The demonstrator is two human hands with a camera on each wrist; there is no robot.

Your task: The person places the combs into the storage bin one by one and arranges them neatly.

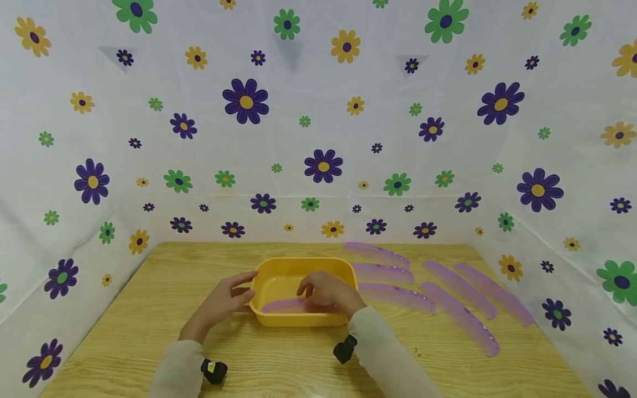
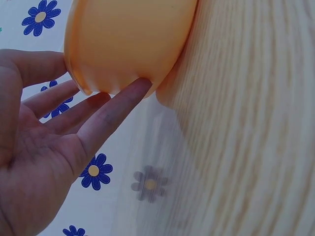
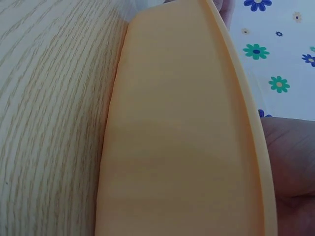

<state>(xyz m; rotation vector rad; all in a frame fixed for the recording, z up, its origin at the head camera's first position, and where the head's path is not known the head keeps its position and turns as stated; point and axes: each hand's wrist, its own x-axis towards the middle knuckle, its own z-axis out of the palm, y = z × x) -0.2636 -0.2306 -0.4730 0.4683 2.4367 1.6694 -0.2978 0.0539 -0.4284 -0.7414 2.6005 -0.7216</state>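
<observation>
A yellow plastic bin (image 1: 303, 320) stands on the table, and one translucent purple comb (image 1: 282, 305) lies inside along its near wall. My left hand (image 1: 219, 303) is at the bin's left end. In the left wrist view its fairly straight fingertips touch the outside of the bin (image 2: 128, 39). Reaching over the near rim, my right hand (image 1: 325, 290) is down in the bin with bent fingers at the comb's right part, which it seems to pinch. Those fingertips are hidden; the right wrist view shows mostly the bin's outer wall (image 3: 172, 123).
Several more purple combs lie on the wooden table (image 1: 199, 276) right of the bin; one comb (image 1: 395, 297) is close beside it, another (image 1: 463, 318) farther right. Flower-printed white sheeting (image 1: 298, 138) encloses the back and both sides.
</observation>
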